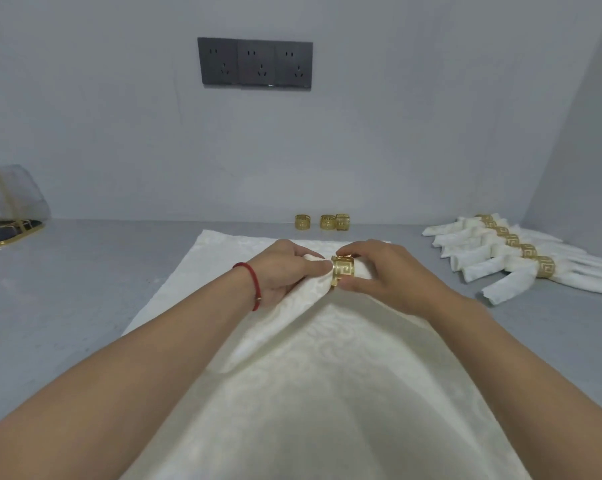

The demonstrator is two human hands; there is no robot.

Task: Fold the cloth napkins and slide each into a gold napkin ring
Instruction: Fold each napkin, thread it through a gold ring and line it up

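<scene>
Now left hand [285, 271] pinches damask napkin [292, 299]; right hand [382, 275] grips fretwork gold ring [343, 275].

We see three spare rings [322, 222] behind the napkin [292, 358], finished rolls [521, 258] to its right, a tray [12, 230] far left.

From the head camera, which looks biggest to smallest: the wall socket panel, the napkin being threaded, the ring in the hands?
1. napkin, though nearness inflates it
2. socket panel
3. ring
</scene>
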